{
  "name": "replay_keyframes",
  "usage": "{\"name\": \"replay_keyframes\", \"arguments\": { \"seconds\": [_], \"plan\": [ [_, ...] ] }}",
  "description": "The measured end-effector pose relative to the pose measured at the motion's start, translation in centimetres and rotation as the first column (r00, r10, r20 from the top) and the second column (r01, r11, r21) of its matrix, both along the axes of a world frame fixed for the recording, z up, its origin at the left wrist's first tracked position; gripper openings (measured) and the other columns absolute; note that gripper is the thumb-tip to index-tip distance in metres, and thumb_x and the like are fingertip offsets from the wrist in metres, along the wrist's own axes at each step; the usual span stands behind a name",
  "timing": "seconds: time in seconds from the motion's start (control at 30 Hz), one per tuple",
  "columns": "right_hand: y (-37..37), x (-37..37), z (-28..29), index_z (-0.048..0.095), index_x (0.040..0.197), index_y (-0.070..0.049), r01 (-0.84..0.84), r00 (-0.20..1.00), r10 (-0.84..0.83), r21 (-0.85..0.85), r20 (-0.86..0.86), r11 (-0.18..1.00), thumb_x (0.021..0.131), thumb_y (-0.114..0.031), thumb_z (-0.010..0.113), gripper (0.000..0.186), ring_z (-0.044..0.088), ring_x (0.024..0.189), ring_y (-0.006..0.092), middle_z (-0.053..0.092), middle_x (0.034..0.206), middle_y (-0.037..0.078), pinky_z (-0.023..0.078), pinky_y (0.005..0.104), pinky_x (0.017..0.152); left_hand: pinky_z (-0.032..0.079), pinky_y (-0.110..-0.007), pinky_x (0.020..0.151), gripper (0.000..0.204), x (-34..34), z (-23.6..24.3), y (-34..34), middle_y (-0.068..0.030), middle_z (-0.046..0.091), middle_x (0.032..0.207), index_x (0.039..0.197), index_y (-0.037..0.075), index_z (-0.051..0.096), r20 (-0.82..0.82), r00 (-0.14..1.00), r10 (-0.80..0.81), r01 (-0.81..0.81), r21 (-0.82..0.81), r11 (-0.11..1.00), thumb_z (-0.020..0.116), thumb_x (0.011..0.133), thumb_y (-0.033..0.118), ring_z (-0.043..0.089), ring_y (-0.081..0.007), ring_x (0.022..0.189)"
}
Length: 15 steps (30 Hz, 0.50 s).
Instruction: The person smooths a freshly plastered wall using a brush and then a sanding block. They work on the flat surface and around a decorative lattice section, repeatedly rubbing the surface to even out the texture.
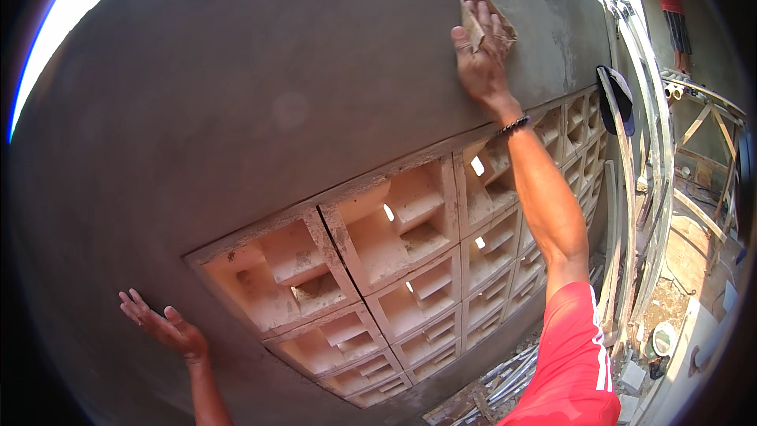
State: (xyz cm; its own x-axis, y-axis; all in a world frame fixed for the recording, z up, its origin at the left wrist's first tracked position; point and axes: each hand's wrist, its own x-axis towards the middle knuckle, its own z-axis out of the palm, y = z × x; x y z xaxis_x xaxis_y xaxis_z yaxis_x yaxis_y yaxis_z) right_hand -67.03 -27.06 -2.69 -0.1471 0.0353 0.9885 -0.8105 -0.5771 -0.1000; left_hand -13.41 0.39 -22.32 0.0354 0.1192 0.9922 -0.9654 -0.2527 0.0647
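Observation:
My right hand point(484, 71), with a dark beaded bracelet at its wrist, is raised high against the smooth grey plastered wall point(236, 102). Under its fingers is a folded brown piece point(471, 22) that looks like stiff paper, pressed on the plaster with the thumb along one edge. Lower down at the left, my left hand point(165, 330) holds nothing; its fingers are stretched and apart, close to the wall. Whether it touches the plaster I cannot tell. Pale openwork ventilation blocks point(386, 260) are set in the wall below and between my arms.
Long pale poles point(658, 134) lean at the right, with a dark cap point(617, 100) hung on them. Another person point(669, 0) in a red top stands up high behind. A wooden trestle point(714, 122), a white bucket point(662, 339) and rubble lie lower right.

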Motion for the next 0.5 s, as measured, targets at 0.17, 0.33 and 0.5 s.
{"name": "replay_keyframes", "arguments": {
  "seconds": [0.17, 0.33, 0.5],
  "plan": [
    [6.6, 12.5, 5.4, 0.041, 0.146, -0.019, -0.161, 0.895, 0.080, -0.148, -0.439, 0.976, 0.100, -0.056, 0.035, 0.060, 0.022, 0.145, 0.0352, 0.032, 0.155, 0.011, 0.011, 0.0545, 0.118, 0.016, -0.049, 0.118, 0.064, 2.2, 0.0, 2.0, -0.0178, 0.030, 0.155, 0.148, 0.002, 0.033, 0.061, 0.998, 0.032, -0.032, 0.012, 0.999, 0.027, 0.104, 0.048, 0.021, -0.0365, 0.145],
    [-3.0, -10.5, 12.0, 0.046, 0.141, -0.006, 0.052, 0.933, -0.081, 0.091, 0.350, 0.994, 0.100, -0.054, 0.034, 0.064, 0.041, 0.134, 0.0349, 0.048, 0.143, 0.017, 0.030, 0.0429, 0.112, 0.015, -0.049, 0.118, 0.063, 1.0, -0.1, -0.3, -0.0174, 0.030, 0.155, 0.147, 0.001, 0.034, 0.021, 1.000, 0.013, -0.013, -0.008, 1.000, 0.027, 0.104, 0.047, 0.022, -0.0361, 0.145],
    [-4.1, -7.6, -2.0, 0.031, 0.152, -0.015, -0.119, 0.981, 0.104, 0.084, 0.162, 0.989, 0.099, -0.059, 0.031, 0.069, 0.012, 0.146, 0.0419, 0.021, 0.159, 0.016, 0.007, 0.0514, 0.119, 0.015, -0.049, 0.118, 0.063, 0.6, 0.0, -0.2, -0.0169, 0.031, 0.155, 0.147, 0.001, 0.034, 0.044, 0.999, 0.031, -0.031, -0.008, 1.000, 0.027, 0.104, 0.046, 0.022, -0.0362, 0.145]
  ]
}}
